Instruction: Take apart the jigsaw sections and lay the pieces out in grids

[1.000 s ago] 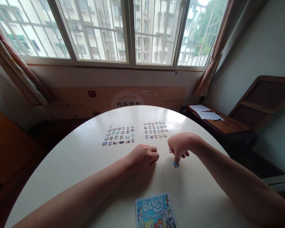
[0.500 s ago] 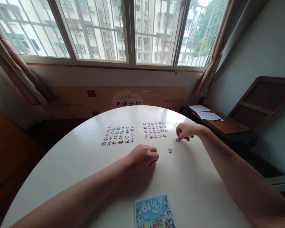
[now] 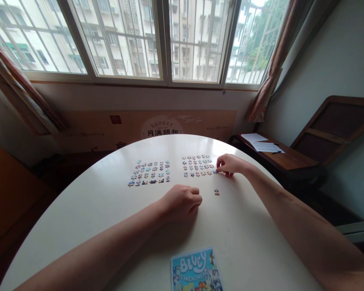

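Observation:
Pinched between the fingertips of my right hand (image 3: 229,164) is a small blue jigsaw puzzle piece (image 3: 215,171), at the right end of the front row of the right-hand group of puzzle pieces (image 3: 195,163). My left hand (image 3: 182,201) rests on the table with its fingers curled in; whatever may be inside is hidden. Just in front of my right hand lie joined puzzle pieces (image 3: 216,192). A second group of puzzle pieces (image 3: 149,169), laid in rows, sits beyond my left hand.
A blue Bluey picture sheet (image 3: 197,268) lies at the near edge of the round white table (image 3: 87,190). Right of the table, a wooden chair or bench (image 3: 294,155) carries white papers (image 3: 255,137). A printed cardboard panel (image 3: 130,121) stands below the barred window.
My right hand has moved left and slightly away from me, carrying the puzzle piece to the end of the right-hand group. My left hand has stayed in place.

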### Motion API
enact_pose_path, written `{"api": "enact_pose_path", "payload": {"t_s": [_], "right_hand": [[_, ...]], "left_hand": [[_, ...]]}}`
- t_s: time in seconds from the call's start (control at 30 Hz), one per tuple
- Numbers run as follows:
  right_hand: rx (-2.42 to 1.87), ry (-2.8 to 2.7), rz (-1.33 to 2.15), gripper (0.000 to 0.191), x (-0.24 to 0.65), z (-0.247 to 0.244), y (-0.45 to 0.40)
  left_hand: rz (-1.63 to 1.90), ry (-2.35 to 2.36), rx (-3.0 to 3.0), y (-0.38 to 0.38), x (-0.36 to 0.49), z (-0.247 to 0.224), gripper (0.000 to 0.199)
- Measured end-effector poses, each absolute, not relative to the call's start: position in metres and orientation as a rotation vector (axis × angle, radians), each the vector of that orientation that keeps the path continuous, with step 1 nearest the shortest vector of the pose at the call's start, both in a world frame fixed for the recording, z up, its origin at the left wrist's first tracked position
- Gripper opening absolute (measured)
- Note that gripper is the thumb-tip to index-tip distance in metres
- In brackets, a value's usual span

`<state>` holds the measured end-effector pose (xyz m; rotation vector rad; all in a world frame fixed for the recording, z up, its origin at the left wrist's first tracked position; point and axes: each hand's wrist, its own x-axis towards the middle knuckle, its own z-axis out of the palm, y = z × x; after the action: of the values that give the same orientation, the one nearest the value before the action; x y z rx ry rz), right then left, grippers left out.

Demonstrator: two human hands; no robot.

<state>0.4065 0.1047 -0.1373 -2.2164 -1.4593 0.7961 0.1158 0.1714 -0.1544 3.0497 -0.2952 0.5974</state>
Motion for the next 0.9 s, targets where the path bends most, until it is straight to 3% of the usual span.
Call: {"api": "enact_pose_path", "payload": {"t_s": [0.23, 0.5, 0.73, 0.9], "right_hand": [[-2.257, -1.491, 0.684, 0.023, 0.396, -0.116, 0.097], [-2.391, -1.829, 1.115, 0.033, 0.351, -0.094, 0.083], [-2.455, -1.965, 1.02, 0.017, 0.315, -0.094, 0.083], [-2.181, -2.171, 0.899, 0.028, 0.306, -0.095, 0.083]], "left_hand": [[0.603, -0.291, 3.053, 0.171, 0.115, -0.154, 0.021], [0.582, -0.273, 3.114, 0.17, 0.115, -0.153, 0.022], [0.511, -0.354, 3.222, 0.171, 0.113, -0.154, 0.021], [0.49, -0.386, 3.267, 0.172, 0.112, -0.155, 0.018]]}}
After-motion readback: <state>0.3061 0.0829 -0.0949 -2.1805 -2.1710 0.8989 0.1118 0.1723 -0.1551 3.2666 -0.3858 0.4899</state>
